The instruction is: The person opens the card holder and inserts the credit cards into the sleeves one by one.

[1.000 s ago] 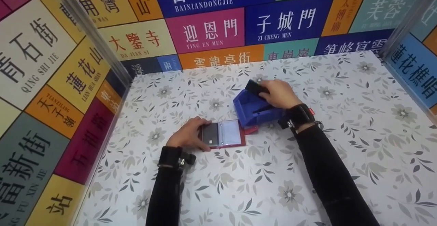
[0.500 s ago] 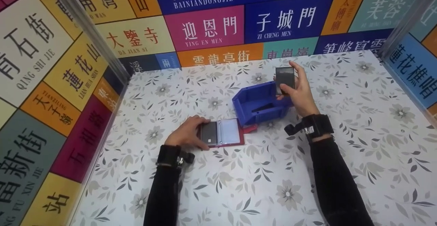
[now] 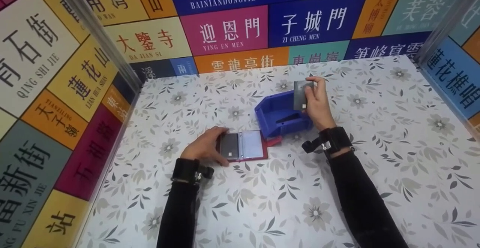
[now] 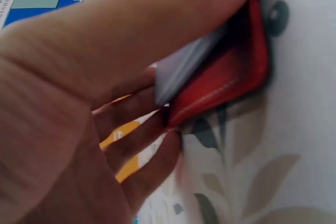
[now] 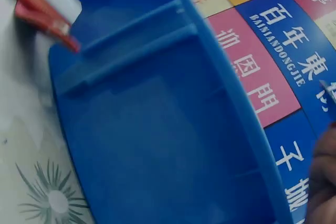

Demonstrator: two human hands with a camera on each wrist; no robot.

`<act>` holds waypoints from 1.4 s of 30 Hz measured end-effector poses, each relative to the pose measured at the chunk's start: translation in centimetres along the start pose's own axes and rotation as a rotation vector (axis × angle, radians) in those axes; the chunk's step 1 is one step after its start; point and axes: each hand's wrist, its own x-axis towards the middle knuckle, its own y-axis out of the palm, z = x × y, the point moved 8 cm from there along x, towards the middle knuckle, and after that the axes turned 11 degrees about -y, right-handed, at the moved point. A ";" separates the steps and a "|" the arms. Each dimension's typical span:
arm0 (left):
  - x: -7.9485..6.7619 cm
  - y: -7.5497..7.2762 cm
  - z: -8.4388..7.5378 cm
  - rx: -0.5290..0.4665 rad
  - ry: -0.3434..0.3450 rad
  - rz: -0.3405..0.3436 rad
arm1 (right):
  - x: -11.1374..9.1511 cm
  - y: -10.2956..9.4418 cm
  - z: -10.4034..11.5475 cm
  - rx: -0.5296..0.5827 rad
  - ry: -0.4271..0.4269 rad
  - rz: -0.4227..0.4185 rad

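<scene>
A red card holder (image 3: 264, 151) lies open on the table, a dark card (image 3: 229, 145) in its left sleeve and a whitish sleeve (image 3: 252, 144) on the right. My left hand (image 3: 204, 145) grips its left edge, and the left wrist view shows the thumb on one side and the fingers on the other. Raised over a blue plastic bin (image 3: 267, 125), my right hand (image 3: 319, 107) pinches a dark card (image 3: 299, 97) with a small pale square near its lower corner. Only a bit of that hand shows in the right wrist view.
The bin stands just behind the card holder's right side, a dark slot or strip (image 3: 288, 118) visible inside it. A red strap (image 3: 274, 141) sticks out of the holder towards the bin. Walls with printed signs (image 3: 232, 30) border the patterned table (image 3: 315, 173).
My right hand has lifted the dark card up from the bin, then shifted slightly left, and the card now shows its pale square. The left hand has stayed on the card holder.
</scene>
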 end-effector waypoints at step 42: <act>-0.4 -4.3 -1.7 -0.869 0.179 -0.479 | -9.3 15.4 -0.1 -0.933 -0.247 0.885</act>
